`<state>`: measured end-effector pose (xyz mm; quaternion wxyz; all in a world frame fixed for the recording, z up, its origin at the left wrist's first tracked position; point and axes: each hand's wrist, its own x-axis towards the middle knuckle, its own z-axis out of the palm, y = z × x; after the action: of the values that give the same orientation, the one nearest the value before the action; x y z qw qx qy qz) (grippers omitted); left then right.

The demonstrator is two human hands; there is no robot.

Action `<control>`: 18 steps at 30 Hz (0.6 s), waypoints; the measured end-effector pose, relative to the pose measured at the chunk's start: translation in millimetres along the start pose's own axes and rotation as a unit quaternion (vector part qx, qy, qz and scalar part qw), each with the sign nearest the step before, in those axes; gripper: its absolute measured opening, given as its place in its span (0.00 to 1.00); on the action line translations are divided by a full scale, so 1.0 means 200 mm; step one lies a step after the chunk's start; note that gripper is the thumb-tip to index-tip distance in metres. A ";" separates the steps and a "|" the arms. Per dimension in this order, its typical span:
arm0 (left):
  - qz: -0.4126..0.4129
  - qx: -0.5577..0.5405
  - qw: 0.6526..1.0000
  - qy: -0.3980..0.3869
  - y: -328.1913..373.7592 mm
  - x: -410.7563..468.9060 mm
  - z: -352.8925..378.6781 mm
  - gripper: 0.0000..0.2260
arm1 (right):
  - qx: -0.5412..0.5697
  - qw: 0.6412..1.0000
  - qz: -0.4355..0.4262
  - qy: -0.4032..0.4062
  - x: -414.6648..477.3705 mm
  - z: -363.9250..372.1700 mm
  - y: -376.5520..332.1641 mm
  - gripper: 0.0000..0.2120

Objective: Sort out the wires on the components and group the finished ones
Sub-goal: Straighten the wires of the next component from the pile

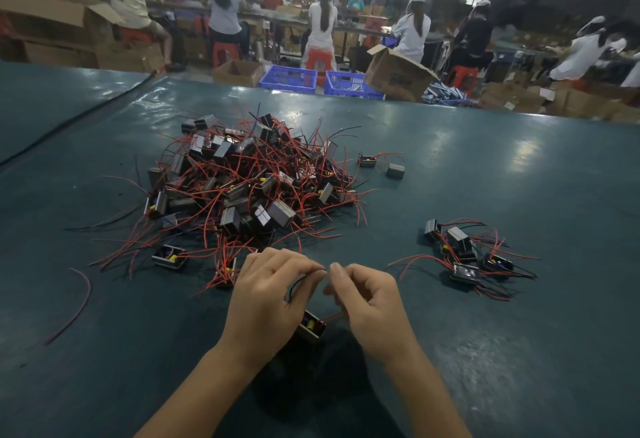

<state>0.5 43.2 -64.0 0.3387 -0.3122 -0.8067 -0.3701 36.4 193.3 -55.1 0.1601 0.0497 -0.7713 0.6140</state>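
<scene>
Left hand point(266, 295) pinches a thin black wire point(297, 284); right hand point(369, 302) — fingers curled — pinches a blurred reddish lead point(331, 317), both just above the boxy black component point(311, 328).

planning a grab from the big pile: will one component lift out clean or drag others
Likely drags neighbours: red wires in the pile cross and tangle. Wires look floppy, lying in loose curves. Boxy components probably slide, not roll.

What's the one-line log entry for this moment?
left hand: pinches wire | right hand: pinches wire | component: between hands | unsorted pile: ahead on table | finished group: right
</scene>
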 end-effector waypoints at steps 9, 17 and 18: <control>0.054 0.058 0.997 -0.014 0.00 0.00 0.00 0.09 | 0.070 0.988 0.135 0.037 0.02 0.02 -0.01 0.15; 0.025 0.030 0.998 -0.042 0.00 0.00 0.00 0.10 | -0.108 0.993 0.016 0.037 0.01 -0.02 0.00 0.08; 0.007 0.015 0.999 -0.047 0.00 0.00 0.00 0.10 | -0.150 0.988 -0.032 0.034 0.01 -0.02 0.00 0.08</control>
<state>-0.2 42.9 -63.5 0.3078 -0.3299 -0.8248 -0.3407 36.0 197.6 -53.3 0.2114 0.0287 -0.8467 0.4875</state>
